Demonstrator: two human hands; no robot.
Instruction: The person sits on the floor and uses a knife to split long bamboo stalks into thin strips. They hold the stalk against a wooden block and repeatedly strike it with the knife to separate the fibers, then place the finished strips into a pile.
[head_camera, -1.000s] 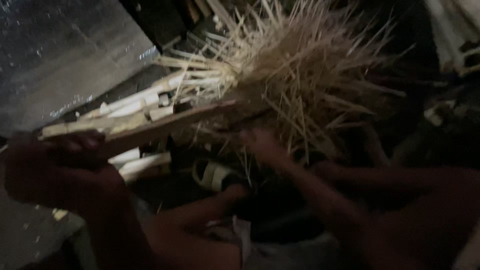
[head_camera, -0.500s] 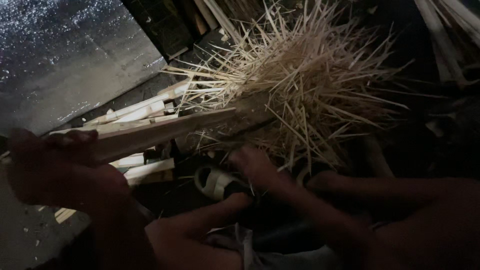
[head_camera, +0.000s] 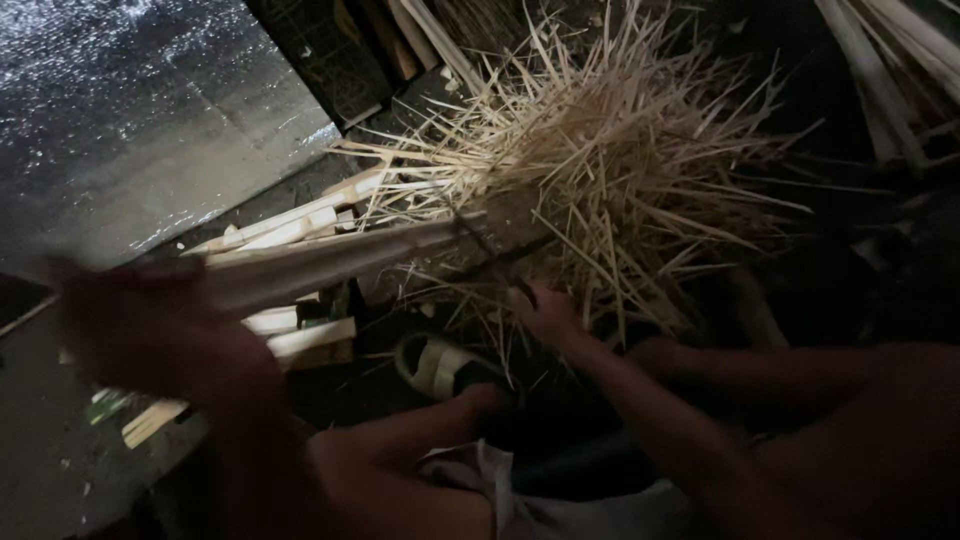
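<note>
From the head view, a big messy heap of thin pale bamboo sticks (head_camera: 610, 190) lies past both hands, spiky and spread wide. Short flat pale wood slats (head_camera: 290, 225) lie on the ground just behind the left hand. A light sandal with dark straps (head_camera: 435, 365) sits between the two hands, low down. Long pale poles (head_camera: 890, 70) lean far off beyond the right hand.

The left hand (head_camera: 150, 330) is blurry, and it is wrapped around the near end of a long flat pale wooden strip (head_camera: 340, 262). The strip runs from that hand across to the heap. The right hand (head_camera: 545, 310) sits at the strip's far end, right at the edge of the heap. It looks closed there, but I cannot tell what it pinches.

The grey shiny floor (head_camera: 130, 130) lies open beyond the left hand. By the right hand it is dark and crowded.
</note>
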